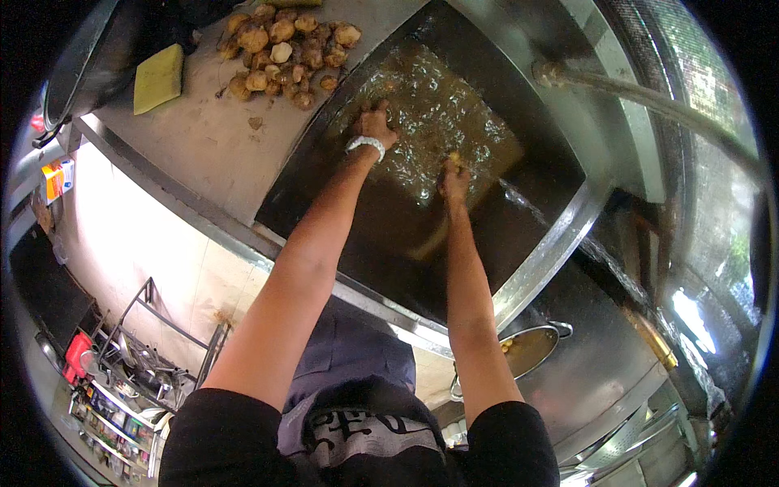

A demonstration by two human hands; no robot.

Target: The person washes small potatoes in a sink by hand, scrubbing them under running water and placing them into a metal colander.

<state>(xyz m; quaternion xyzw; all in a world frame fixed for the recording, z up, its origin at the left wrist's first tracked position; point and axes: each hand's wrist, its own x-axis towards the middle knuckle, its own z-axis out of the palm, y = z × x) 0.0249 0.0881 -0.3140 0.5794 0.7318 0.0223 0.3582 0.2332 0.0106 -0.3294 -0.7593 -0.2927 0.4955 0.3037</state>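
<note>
Both hands reach into a dark metal sink basin (377, 243) of murky brown water (420, 109) with a rippled, glinting surface. My left hand (374, 125), with a white bracelet (365, 146) at the wrist, is at the water's left side, fingers spread; whether it touches anything under the surface cannot be told. My right hand (455, 178) is further right, closed around a small yellowish piece (455, 158) at its fingertips. On the counter left of the basin lies a pile of brown, soil-marked root vegetables (280, 49), one of them paler.
A yellow sponge or block (158, 79) lies on the counter (201, 146) near a large metal pot (85, 61). A stream of water runs from lower right into the basin. Below the basin's right edge stands a handled pot (535, 353) with yellowish pieces. A pipe (645, 103) crosses at upper right.
</note>
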